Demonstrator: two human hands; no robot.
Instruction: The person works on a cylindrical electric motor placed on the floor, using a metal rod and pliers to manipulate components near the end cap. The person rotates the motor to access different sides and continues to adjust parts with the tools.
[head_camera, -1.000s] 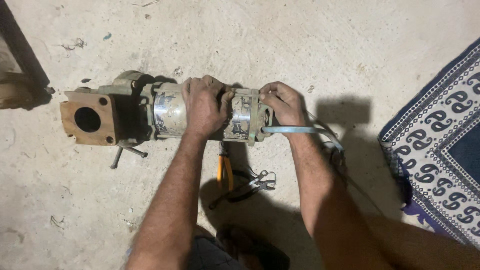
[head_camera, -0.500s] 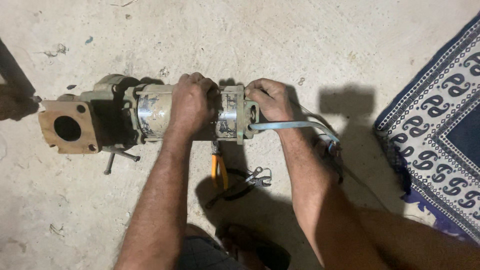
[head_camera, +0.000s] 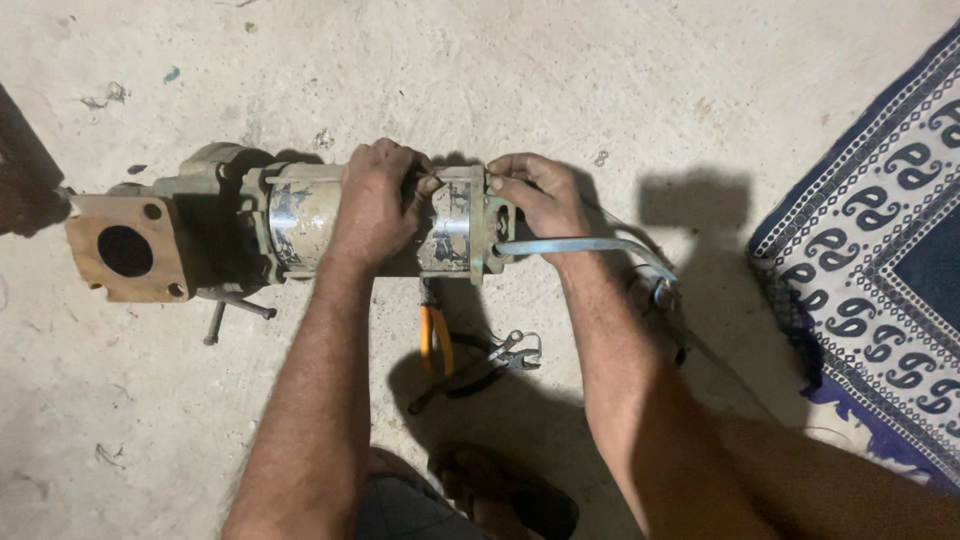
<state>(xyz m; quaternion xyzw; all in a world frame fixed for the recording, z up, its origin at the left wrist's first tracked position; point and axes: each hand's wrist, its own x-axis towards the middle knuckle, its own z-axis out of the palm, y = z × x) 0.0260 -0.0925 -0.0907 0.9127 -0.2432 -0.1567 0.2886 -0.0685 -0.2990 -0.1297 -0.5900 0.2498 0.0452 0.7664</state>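
An old greenish pump motor (head_camera: 300, 215) lies on its side on the concrete floor, with a rusty square flange (head_camera: 128, 250) at its left end. My left hand (head_camera: 375, 205) is clamped over the top of the motor body. My right hand (head_camera: 535, 195) grips the motor's right end cap (head_camera: 492, 222), fingertips on its upper edge. A flat pale-blue cable (head_camera: 590, 246) runs out from that end toward the right and bends down behind my right forearm.
Orange-handled pliers (head_camera: 435, 335) and a dark metal tool (head_camera: 490, 362) lie on the floor between my arms. Loose bolts (head_camera: 235, 310) sit below the flange. A patterned blue and white rug (head_camera: 880, 250) covers the right side. A sandal (head_camera: 510, 490) is at the bottom.
The view has drifted, so the motor sits a little further left in frame. Both hands stay on the motor, my right hand now slightly higher on the end cap.
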